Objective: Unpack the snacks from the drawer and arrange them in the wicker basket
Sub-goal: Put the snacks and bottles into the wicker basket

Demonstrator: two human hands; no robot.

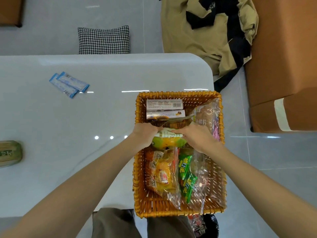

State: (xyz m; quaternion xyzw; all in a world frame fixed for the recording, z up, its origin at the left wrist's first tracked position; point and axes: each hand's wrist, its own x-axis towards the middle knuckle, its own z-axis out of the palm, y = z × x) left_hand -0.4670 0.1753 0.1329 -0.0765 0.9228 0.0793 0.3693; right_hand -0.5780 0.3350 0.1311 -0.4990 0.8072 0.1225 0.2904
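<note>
You're in a home living room: a glossy white table (103,117) stands on pale grey floor tiles (274,160). At the right, a khaki jacket (205,40) lies crumpled against an orange-brown sofa (283,48). A houndstooth cushion (103,40) lies beyond the table's far edge.

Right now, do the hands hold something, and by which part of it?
Both grip one green-and-yellow snack bag in the wicker basket: left hand at its left end, right hand at its right end.

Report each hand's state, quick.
Left hand: grips the left end of the green-and-yellow plastic snack packet in the orange wicker basket.
Right hand: grips the same packet's right end.
</note>
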